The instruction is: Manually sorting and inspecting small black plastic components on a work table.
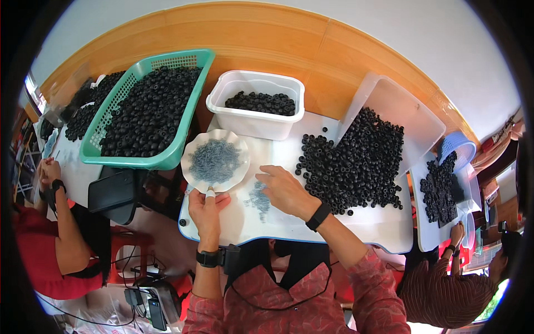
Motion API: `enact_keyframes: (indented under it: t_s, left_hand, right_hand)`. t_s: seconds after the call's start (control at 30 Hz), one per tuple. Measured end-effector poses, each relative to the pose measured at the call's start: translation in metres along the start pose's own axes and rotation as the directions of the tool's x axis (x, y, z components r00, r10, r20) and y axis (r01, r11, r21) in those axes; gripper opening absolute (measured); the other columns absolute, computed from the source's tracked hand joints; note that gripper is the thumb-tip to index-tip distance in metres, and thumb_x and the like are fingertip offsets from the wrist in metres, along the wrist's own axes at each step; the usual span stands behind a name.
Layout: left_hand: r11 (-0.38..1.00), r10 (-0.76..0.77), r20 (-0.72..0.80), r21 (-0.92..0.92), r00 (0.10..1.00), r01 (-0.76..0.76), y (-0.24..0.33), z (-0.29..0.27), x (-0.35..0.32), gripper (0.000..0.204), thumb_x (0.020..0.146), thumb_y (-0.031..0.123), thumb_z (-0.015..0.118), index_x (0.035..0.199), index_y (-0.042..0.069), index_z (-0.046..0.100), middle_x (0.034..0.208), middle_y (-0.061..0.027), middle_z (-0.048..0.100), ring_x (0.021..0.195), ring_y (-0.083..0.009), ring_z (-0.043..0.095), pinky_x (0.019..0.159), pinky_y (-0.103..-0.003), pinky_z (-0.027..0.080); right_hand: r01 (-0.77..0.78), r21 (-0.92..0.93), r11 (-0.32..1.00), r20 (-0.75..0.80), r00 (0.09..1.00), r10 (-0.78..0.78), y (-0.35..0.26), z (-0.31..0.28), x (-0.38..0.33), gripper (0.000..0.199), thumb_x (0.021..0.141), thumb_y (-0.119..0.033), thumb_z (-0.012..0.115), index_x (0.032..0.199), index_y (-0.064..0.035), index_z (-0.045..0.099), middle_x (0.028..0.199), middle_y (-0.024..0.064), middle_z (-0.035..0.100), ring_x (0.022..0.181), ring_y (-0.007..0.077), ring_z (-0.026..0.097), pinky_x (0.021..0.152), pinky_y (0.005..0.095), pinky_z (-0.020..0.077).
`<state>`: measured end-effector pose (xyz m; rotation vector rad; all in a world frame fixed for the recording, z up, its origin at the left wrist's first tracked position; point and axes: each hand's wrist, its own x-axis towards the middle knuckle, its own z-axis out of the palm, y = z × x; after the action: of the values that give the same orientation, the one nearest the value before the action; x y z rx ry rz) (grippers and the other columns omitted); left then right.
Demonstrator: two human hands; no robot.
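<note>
A pale plate [240, 146] with a scalloped rim holds a heap of small grey-blue bits [216, 160]. My left hand [206, 216] grips its near edge, the thumb, wrapped in something white, lying at the rim. To the plate's right, a smaller patch of loose grey-blue bits [259, 199] lies on the white table [289, 222]. Beside that patch my right hand [290, 192] hovers, palm down, fingers apart, with nothing visible in it; the undersides of the fingers are hidden. Right of this hand spreads a large pile of small round black parts with holes [356, 161].
The pile spills from a tipped clear bin [414, 119]. Behind stand a white tub [253, 119] and a green basket [189, 125], both holding black parts. A lone black part [182, 222] sits near the front-left edge. Co-workers sit left [61, 245] and right [450, 289].
</note>
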<state>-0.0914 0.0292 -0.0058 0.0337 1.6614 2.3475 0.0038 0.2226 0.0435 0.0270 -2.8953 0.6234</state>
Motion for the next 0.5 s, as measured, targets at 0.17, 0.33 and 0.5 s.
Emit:
enact_keyframes:
  t_s: [0.17, 0.33, 0.5]
  left_hand:
    - [0.999, 0.035, -0.028, 0.042, 0.999, -0.033, 0.005, 0.005, -0.007, 0.031, 0.095, 0.002, 0.053, 0.122, -0.009, 0.042, 0.098, -0.0141, 0.055, 0.071, -0.0228, 0.069, 0.064, -0.034, 0.063]
    - [0.887, 0.231, 0.048, 0.399, 0.972, -0.231, 0.021, 0.011, -0.048, 0.043, 0.092, -0.001, 0.054, 0.132, -0.006, 0.04, 0.1, -0.0128, 0.055, 0.078, -0.0197, 0.065, 0.064, -0.029, 0.056]
    - [0.318, 0.459, 0.603, 0.575, 0.653, -0.754, 0.005, 0.04, -0.061, 0.049, 0.086, 0.0, 0.06, 0.133, -0.006, 0.044, 0.129, -0.0243, 0.051, 0.121, -0.0403, 0.05, 0.1, -0.047, 0.042]
  right_hand:
    - [-0.058, 0.097, 0.994, -0.148, 0.986, 0.072, -0.02, -0.015, -0.042, 0.038, 0.08, -0.003, 0.067, 0.116, 0.0053, 0.059, 0.124, 0.0253, 0.053, 0.11, 0.0396, 0.053, 0.095, 0.0442, 0.0449]
    - [-0.162, 0.1, 0.982, -0.241, 0.953, 0.182, -0.056, -0.008, -0.083, 0.038, 0.082, -0.002, 0.067, 0.118, 0.0046, 0.058, 0.123, 0.0208, 0.053, 0.112, 0.0386, 0.052, 0.093, 0.0418, 0.0465]
    - [-0.27, 0.159, 0.95, -0.34, 0.888, 0.309, -0.063, 0.012, -0.113, 0.036, 0.08, 0.003, 0.066, 0.115, 0.0056, 0.058, 0.119, 0.0199, 0.054, 0.107, 0.0369, 0.053, 0.09, 0.0404, 0.0474]
